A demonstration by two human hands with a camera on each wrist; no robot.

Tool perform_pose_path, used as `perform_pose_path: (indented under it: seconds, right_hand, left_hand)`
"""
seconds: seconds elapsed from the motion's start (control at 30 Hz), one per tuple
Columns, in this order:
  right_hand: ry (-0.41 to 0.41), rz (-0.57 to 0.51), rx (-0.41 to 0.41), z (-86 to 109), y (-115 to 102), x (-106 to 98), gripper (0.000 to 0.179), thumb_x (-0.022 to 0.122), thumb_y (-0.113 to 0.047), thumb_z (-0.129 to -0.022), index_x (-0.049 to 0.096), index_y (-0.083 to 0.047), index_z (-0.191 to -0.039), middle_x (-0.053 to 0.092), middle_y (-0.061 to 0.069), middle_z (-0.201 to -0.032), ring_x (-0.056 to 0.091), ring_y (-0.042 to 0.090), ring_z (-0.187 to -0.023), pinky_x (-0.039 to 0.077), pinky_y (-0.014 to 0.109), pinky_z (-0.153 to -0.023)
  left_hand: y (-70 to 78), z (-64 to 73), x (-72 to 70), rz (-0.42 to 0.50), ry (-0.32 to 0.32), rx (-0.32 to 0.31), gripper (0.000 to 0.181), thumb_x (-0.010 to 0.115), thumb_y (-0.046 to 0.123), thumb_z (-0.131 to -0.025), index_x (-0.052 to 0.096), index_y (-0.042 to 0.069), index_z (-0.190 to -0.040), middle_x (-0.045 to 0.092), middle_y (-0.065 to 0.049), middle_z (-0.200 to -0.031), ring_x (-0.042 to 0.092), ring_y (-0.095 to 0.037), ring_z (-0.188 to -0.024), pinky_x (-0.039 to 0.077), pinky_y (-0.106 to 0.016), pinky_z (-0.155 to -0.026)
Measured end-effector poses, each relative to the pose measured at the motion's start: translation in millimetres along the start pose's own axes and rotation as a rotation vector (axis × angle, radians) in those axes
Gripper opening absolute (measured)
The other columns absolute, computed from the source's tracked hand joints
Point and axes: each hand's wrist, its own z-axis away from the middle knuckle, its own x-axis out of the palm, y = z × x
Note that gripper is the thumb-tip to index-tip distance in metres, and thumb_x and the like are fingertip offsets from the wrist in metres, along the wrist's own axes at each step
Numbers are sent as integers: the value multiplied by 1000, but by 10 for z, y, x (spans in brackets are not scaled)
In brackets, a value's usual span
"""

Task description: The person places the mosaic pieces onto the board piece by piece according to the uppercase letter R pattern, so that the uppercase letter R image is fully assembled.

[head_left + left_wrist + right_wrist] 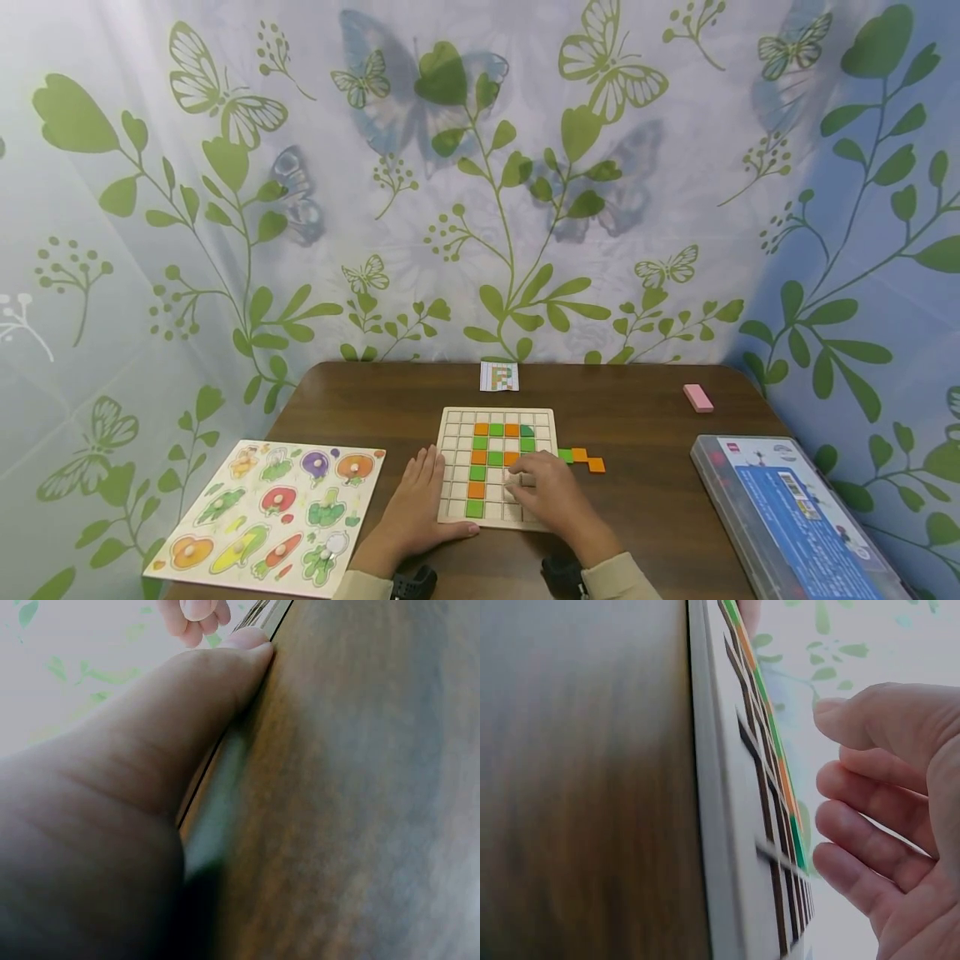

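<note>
A wooden grid board lies on the table with orange tiles and green tiles set in its squares. One dark green rounded tile sits at the upper right of that pattern. My left hand rests along the board's left edge, fingers straight and thumb at the front edge. Over the board's right part is my right hand, with its fingers loosely bent; the right wrist view shows the fingers apart from the board and nothing held. Just right of the board lie a few loose tiles.
A small printed pattern card lies behind the board. To the left is a vegetable peg puzzle. A pink block and a plastic case with a blue label are on the right. A patterned curtain hangs behind the table.
</note>
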Motion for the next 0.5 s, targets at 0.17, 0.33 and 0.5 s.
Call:
perform_pose_path:
  seconds: [0.17, 0.33, 0.5]
  right_hand:
    - [33, 25, 41, 7, 109, -73, 19, 90, -10, -86, 78, -10, -100, 73, 1, -109, 67, 23, -107, 56, 51, -95]
    - [41, -4, 90, 21, 214, -195, 22, 89, -9, -86, 78, -7, -105, 72, 4, -116, 65, 29, -113, 57, 52, -94]
    - [53, 24, 139, 46, 346, -315, 29, 90, -11, -86, 77, -4, -112, 70, 7, -120, 64, 32, -114, 56, 53, -94]
  left_hand:
    - [-4, 5, 3, -5, -17, -18, 132, 60, 89, -81, 30, -12, -159, 23, -31, -167, 21, -45, -154, 19, -55, -124]
    - [-13, 3, 14, -8, -26, -27, 133, 59, 90, -80, 29, -12, -160, 21, -30, -168, 19, -44, -155, 18, -54, -125]
    - [-30, -13, 37, -14, -32, -27, 134, 57, 92, -80, 28, -11, -161, 20, -30, -168, 18, -44, -155, 17, -53, -125]
